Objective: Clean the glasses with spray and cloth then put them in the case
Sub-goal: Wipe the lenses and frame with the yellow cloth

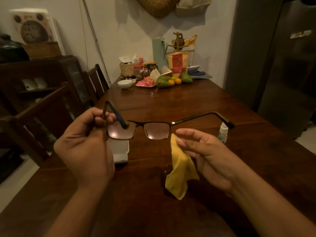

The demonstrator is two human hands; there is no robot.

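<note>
Two hands work above a wooden table (188, 103). Left hand (85, 147) has its fingers curled tight round the end of one temple and holds the glasses (139, 130) in the air, lenses level, clear of the tabletop. The other temple juts out unfolded toward the right. Right hand (201, 151) pinches a yellow cloth (179, 170) between thumb and fingers; the cloth hangs down, and its top corner sits just beside the lower outer edge of the right lens. Whether it touches the lens cannot be told. Spray (223, 132) stands upright on the table behind the right hand. Case (120, 149) lies on the table below the glasses, partly hidden by the left hand. Bowl (125, 83) and fruit (164, 81) sit at the far end, well apart from the work.
</note>
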